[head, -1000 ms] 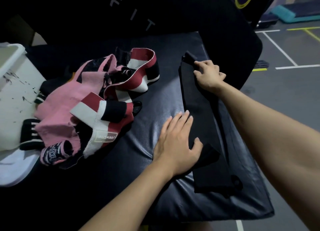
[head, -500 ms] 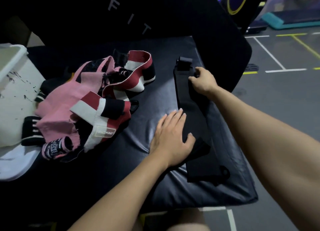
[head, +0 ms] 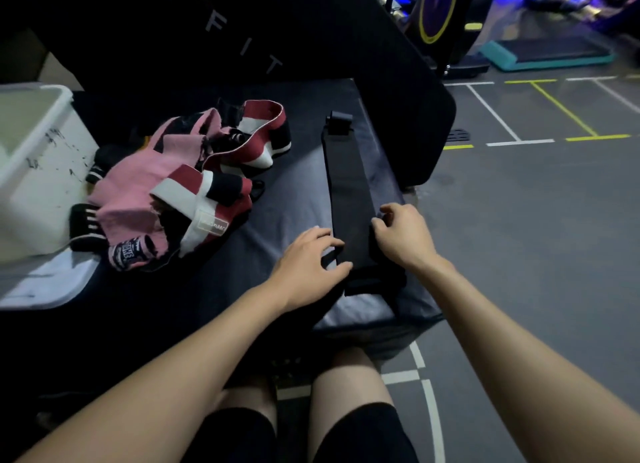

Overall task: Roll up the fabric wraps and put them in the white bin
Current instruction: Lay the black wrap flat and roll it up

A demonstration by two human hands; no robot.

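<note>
1. Spreading across the middle of the view, the dark padded bench (head: pixel 287 206) carries everything; its cover looks smooth, so cloth will probably slide on it rather than catch.
2. Standing at nine o'clock, touching the bench's left edge, the white bin (head: pixel 38 171) is open-topped and scuffed (what it holds cannot be seen from here).
3. Lying just right of the bin, towards ten o'clock, the heap of wraps (head: pixel 173 192) in pink, red, white and black is loose and tangled; these look soft and light and would need pulling apart one at a time.
4. Running from one o'clock down to the centre, the black wrap (head: pixel 349 192) lies flat and straight on the bench, a bulkier tab at its far end. It looks limp, light and slightly stretchy, so a roll would likely loosen unless kept tight.
5. Sitting on the wrap's near left edge, the left hand (head: pixel 304 272) has its fingers (head: pixel 329 244) curled over that edge, apparently gripping it.
6. Meeting the near right edge, the right hand (head: pixel 405 237) has its fingers (head: pixel 381 220) bent onto the cloth, apparently pinching it.
7. Taking hold at this near end, both edges together, seems best: rolling away towards the tab keeps the band square.
</note>
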